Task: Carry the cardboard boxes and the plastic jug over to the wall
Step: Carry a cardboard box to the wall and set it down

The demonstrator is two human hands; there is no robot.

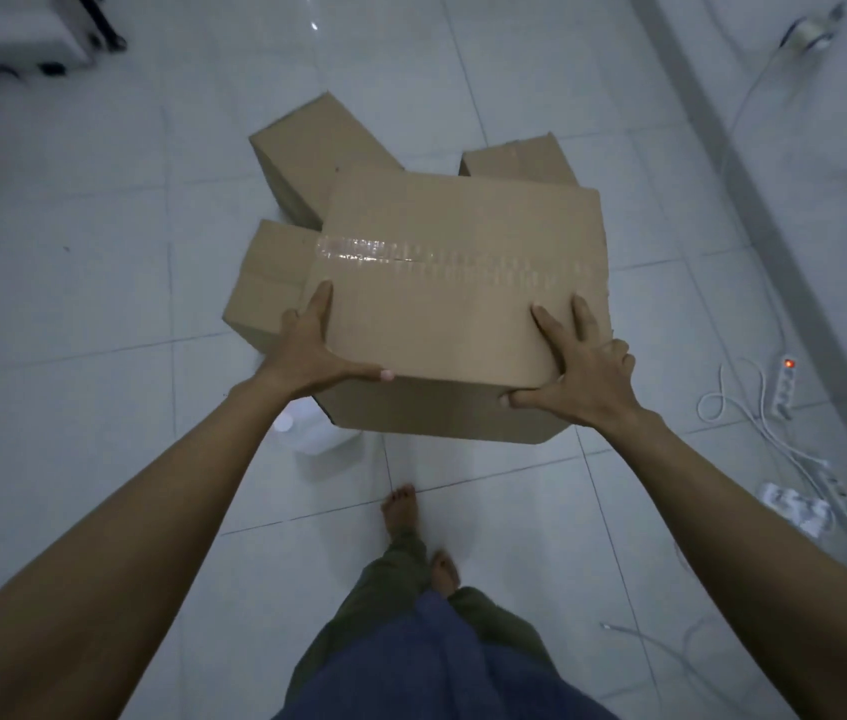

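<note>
Both hands grip the near corners of the large cardboard box (457, 298), which is held above the tiled floor (99, 304). The left hand (314, 353) and right hand (585, 374) are spread, fingers on top and thumbs along the near edge. Behind the large cardboard box lie a second box (314, 148) and a third box (520, 161); a fourth box (268, 283) lies to its left. The plastic jug (309, 433) stands under its near left corner.

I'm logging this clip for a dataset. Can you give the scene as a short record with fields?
held item: taped box
left hand: grips its near left corner
right hand: grips its near right corner
on floor beyond: three cardboard boxes
jug: white plastic jug, partly hidden under the taped box
floor at right: power strips, lit switches, cables
</note>
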